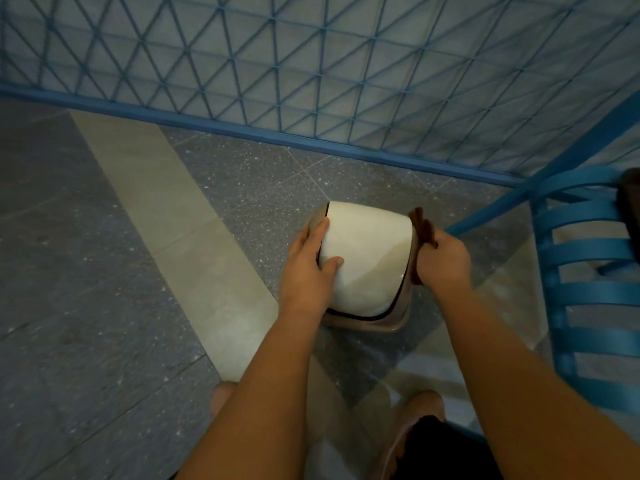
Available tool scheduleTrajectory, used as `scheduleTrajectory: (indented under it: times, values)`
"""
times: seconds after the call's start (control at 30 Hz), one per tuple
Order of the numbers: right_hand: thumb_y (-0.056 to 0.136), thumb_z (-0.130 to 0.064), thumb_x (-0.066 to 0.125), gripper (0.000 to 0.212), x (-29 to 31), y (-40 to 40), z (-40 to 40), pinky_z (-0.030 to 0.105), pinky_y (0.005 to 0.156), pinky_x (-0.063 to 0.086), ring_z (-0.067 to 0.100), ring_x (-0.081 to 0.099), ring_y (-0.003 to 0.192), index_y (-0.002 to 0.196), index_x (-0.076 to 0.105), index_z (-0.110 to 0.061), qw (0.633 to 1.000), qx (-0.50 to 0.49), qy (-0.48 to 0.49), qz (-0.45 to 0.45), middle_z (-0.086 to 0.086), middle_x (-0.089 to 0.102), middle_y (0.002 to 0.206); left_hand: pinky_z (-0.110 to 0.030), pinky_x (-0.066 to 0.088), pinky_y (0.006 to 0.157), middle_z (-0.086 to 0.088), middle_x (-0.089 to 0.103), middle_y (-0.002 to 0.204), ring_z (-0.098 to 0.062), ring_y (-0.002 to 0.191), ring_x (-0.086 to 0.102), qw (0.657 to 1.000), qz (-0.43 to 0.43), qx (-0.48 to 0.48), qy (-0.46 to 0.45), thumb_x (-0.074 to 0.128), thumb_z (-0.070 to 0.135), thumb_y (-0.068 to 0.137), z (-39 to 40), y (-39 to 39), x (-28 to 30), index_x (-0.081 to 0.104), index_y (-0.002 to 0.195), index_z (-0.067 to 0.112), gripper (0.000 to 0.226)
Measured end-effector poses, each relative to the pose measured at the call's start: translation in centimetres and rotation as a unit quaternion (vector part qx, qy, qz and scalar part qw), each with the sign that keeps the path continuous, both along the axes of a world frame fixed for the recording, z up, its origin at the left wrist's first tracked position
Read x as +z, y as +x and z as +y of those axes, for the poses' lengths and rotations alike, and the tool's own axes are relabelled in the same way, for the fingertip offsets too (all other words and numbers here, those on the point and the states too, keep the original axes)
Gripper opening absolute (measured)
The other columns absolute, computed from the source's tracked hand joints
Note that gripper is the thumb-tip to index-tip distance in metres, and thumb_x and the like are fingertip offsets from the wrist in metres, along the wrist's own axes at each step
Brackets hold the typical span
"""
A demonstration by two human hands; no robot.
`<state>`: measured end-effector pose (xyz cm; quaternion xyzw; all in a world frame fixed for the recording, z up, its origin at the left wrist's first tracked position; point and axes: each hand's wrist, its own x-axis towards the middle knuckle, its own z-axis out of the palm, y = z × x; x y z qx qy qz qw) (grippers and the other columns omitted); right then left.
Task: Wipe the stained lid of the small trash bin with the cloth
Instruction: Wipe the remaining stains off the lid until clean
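Lid (365, 258), cream and domed, sits on the small trash bin (369, 322) on the tiled floor (104, 271), between both forearms. Left hand (308, 268) rests flat against the lid's left side, fingers spread, thumb on top. Right hand (445, 259) is clenched on a brown cloth (422, 228) pressed to the lid's right edge (a faint wet arc shows nearby). Blue chair (585, 282) stands right; blue lattice railing (311, 71) beyond.
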<state>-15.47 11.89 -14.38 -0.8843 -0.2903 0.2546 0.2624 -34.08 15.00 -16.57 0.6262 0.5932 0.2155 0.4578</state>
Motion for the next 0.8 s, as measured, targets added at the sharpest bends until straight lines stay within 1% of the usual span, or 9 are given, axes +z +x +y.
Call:
scheduleTrajectory:
  times: [0.07, 0.2, 0.27, 0.47, 0.6, 0.7, 0.8]
  values:
    - [0.099, -0.010, 0.036, 0.035, -0.4, -0.7, -0.7, 0.026, 0.082, 0.034, 0.029, 0.055, 0.109, 0.127, 0.057, -0.011, 1.000, -0.020, 0.011, 0.011, 0.016, 0.061, 0.121, -0.036, 0.030, 0.113, 0.006, 0.026, 0.155, -0.018, 0.137, 0.034, 1.000, -0.001, 0.000, 0.002, 0.060, 0.024, 0.092, 0.0, -0.1, 0.1, 0.035, 0.144, 0.039, 0.060]
    - [0.099, -0.014, 0.037, 0.035, -1.0, -1.1, -0.8, 0.027, 0.083, 0.037, 0.021, 0.054, 0.100, 0.128, 0.057, -0.016, 0.999, -0.036, 0.030, 0.025, 0.012, 0.062, 0.121, -0.037, 0.028, 0.115, 0.006, 0.023, 0.156, -0.018, 0.140, 0.030, 1.000, 0.010, -0.014, 0.005, 0.060, 0.026, 0.092, -0.1, -0.2, 0.1, 0.032, 0.146, 0.037, 0.062]
    - [0.098, -0.013, 0.038, 0.036, -1.1, -0.9, -0.4, 0.027, 0.084, 0.038, 0.020, 0.055, 0.101, 0.127, 0.058, -0.019, 0.998, -0.033, 0.040, 0.033, 0.010, 0.063, 0.120, -0.036, 0.026, 0.115, 0.005, 0.020, 0.157, -0.018, 0.141, 0.027, 1.000, 0.010, -0.012, -0.001, 0.060, 0.027, 0.092, -0.1, -0.3, 0.1, 0.030, 0.146, 0.037, 0.063]
    - [0.098, -0.015, 0.040, 0.034, -1.1, -0.6, 0.3, 0.024, 0.087, 0.037, 0.022, 0.056, 0.107, 0.126, 0.060, -0.018, 0.997, -0.032, 0.045, 0.059, 0.007, 0.064, 0.121, -0.036, 0.025, 0.115, 0.006, 0.016, 0.158, -0.017, 0.143, 0.024, 1.000, 0.019, -0.003, 0.000, 0.059, 0.025, 0.093, 0.0, -0.2, 0.3, 0.028, 0.147, 0.037, 0.063]
    - [0.097, -0.011, 0.039, 0.036, -1.3, -0.5, 0.0, 0.026, 0.087, 0.038, 0.025, 0.057, 0.109, 0.127, 0.059, -0.016, 0.997, -0.026, 0.047, 0.059, 0.010, 0.064, 0.120, -0.037, 0.026, 0.115, 0.005, 0.015, 0.158, -0.017, 0.143, 0.023, 1.000, 0.025, -0.009, 0.000, 0.057, 0.032, 0.094, -0.1, -0.2, 0.6, 0.026, 0.148, 0.037, 0.062]
    - [0.097, -0.009, 0.039, 0.037, -1.2, -0.4, -0.2, 0.025, 0.083, 0.039, 0.018, 0.056, 0.099, 0.128, 0.058, -0.018, 0.997, -0.021, 0.052, 0.056, 0.007, 0.064, 0.118, -0.040, 0.030, 0.113, 0.003, 0.017, 0.157, -0.020, 0.140, 0.028, 0.999, 0.030, -0.022, 0.001, 0.058, 0.033, 0.092, 0.0, -0.4, 0.9, 0.024, 0.148, 0.039, 0.065]
    - [0.097, -0.008, 0.040, 0.041, -1.5, -0.4, -0.4, 0.022, 0.091, 0.037, 0.011, 0.053, 0.106, 0.132, 0.054, -0.024, 0.995, -0.011, 0.085, 0.060, 0.001, 0.062, 0.124, -0.042, 0.030, 0.113, 0.003, 0.010, 0.158, -0.022, 0.141, 0.026, 0.997, 0.059, -0.054, -0.004, 0.058, 0.031, 0.093, -0.1, -0.4, 1.2, 0.019, 0.148, 0.044, 0.069]
